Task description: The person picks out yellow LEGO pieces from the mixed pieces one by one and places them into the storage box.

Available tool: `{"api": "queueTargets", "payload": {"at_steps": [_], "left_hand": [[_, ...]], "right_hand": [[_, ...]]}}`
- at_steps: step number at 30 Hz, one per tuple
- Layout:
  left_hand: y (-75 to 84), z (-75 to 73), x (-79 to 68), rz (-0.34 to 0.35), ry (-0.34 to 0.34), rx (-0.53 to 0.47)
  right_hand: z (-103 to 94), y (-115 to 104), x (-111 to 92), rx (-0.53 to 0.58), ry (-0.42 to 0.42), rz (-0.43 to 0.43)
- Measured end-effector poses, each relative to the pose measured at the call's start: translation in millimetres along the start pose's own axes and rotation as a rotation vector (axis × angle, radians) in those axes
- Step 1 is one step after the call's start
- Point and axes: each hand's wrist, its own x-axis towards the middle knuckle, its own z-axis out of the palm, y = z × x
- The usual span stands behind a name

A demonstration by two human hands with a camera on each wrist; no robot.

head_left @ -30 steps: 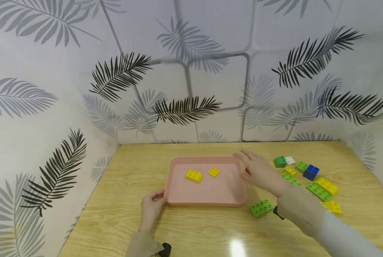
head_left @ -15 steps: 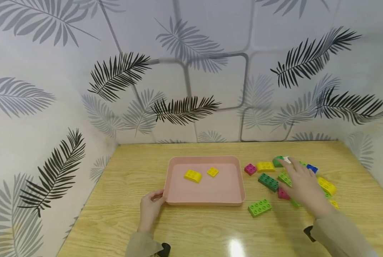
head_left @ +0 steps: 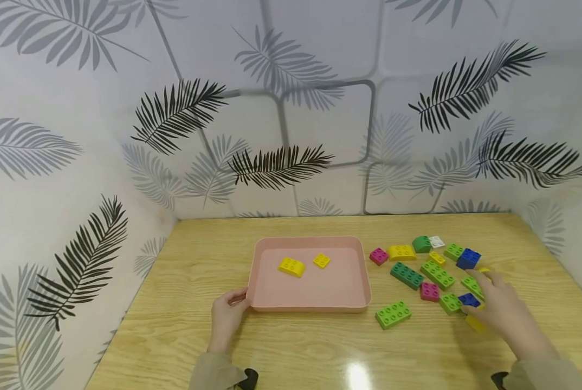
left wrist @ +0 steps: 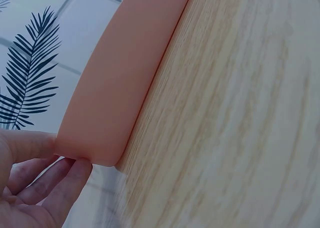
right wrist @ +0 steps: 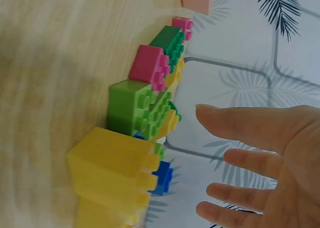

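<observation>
A shallow pink tray [head_left: 310, 295] lies on the table, holding a curved yellow brick [head_left: 291, 266] and a small square yellow brick [head_left: 322, 260]. My left hand [head_left: 228, 318] grips the tray's near left corner; in the left wrist view its thumb and fingertips meet at the tray's end wall [left wrist: 107, 97]. Over the right edge of the scattered toy bricks hovers my right hand [head_left: 503, 311], fingers spread and nothing in them. It partly hides yellow bricks and a dark blue brick [head_left: 469, 300]. From the right wrist, a large yellow brick [right wrist: 112, 165] is closest to that hand.
Beside the tray's right wall are a magenta brick [head_left: 379, 256], a curved yellow brick [head_left: 401, 252] and a dark green brick [head_left: 407, 275]. A light green brick [head_left: 393, 314] lies apart, toward the front. A patterned wall [head_left: 315, 124] rises behind the wooden table [head_left: 213, 233].
My right hand has moved from the tray's right edge rightward and nearer, over the bricks, uncovering the magenta, yellow and green ones. The left hand stays at the tray corner.
</observation>
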Motion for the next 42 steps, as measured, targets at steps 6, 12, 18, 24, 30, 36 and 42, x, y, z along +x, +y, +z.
{"api": "queueTargets", "payload": {"at_steps": [6, 12, 18, 24, 30, 36, 42], "left_hand": [[-0.2, -0.3, 0.7, -0.023, 0.007, -0.013], [-1.6, -1.3, 1.2, -0.036, 0.006, -0.02], [-3.2, -1.1, 1.7, -0.027, 0.012, -0.013], [-1.5, -0.5, 0.4, -0.028, 0.009, -0.025], [-1.4, 0.8, -0.3, -0.023, 0.003, -0.031], [-2.2, 0.7, 0.3, -0.015, 0.01, -0.019], [-2.5, 0.2, 0.9, -0.016, 0.011, -0.015]], "right_hand": [[11.3, 11.7, -4.5, 0.011, -0.084, 0.055], [15.3, 12.7, -8.1, 0.03, -0.13, 0.076], [19.0, 14.4, -10.9, 0.048, -0.134, 0.08], [24.5, 20.7, -8.3, 0.073, -0.19, 0.121], [25.2, 24.0, -6.0, 0.104, -0.2, 0.116], [23.2, 24.4, -4.0, 0.107, -0.232, 0.118], [14.8, 25.8, 0.5, 0.075, -0.232, 0.066]]}}
